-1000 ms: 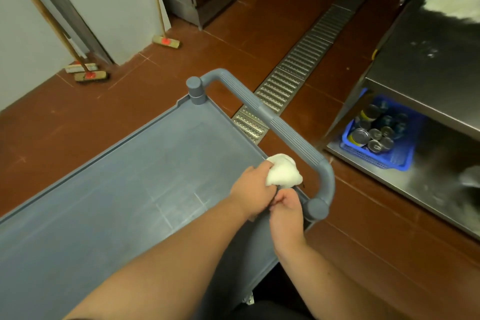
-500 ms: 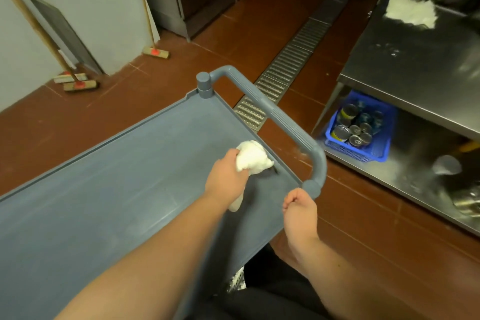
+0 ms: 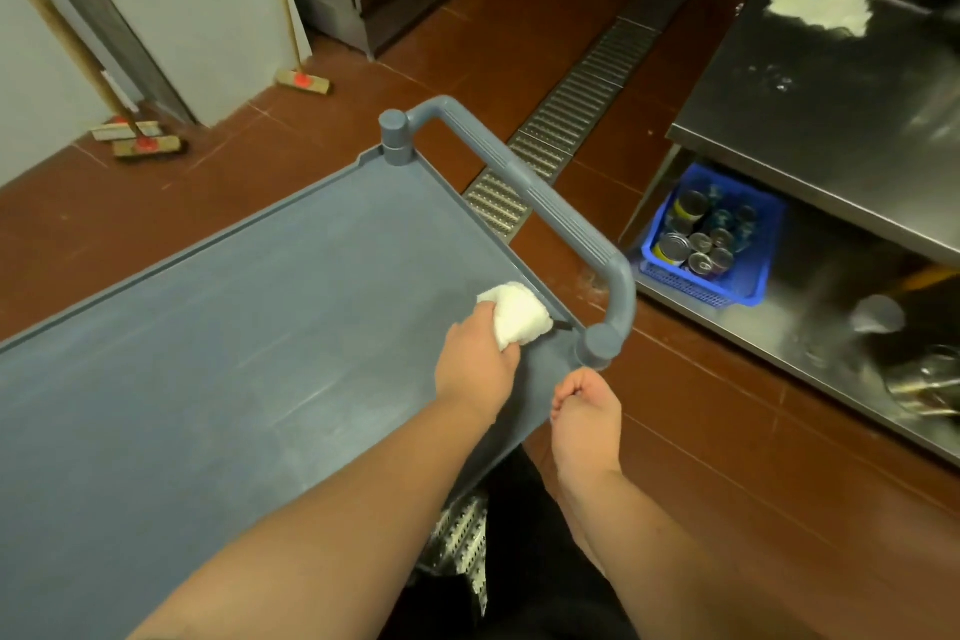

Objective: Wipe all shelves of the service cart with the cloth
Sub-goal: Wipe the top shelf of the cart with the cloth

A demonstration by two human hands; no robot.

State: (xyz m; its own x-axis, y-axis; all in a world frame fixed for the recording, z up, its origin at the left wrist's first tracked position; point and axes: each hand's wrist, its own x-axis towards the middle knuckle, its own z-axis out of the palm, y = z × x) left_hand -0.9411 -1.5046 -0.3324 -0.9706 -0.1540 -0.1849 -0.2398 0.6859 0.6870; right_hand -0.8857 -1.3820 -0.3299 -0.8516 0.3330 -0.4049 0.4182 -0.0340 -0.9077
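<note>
The grey service cart's top shelf [image 3: 234,353] fills the left and middle of the head view, with its grey handle [image 3: 545,203] arching over the right end. My left hand [image 3: 475,364] grips a bunched white cloth [image 3: 519,314] and holds it on the shelf by the near right corner, just inside the rim. My right hand [image 3: 587,416] hangs off the cart below the near handle post, fingers loosely curled, holding nothing. The lower shelves are hidden under the top one.
A steel table [image 3: 831,120] stands close on the right, with a blue basket [image 3: 758,276] of cans on its lower shelf. A metal floor drain [image 3: 587,94] runs past the cart's far end. Brooms [image 3: 148,146] lean on the wall at left.
My right hand let go of the cloth and drew back off the cart's corner. My left hand keeps the cloth and has lowered it onto the shelf near the right rim.
</note>
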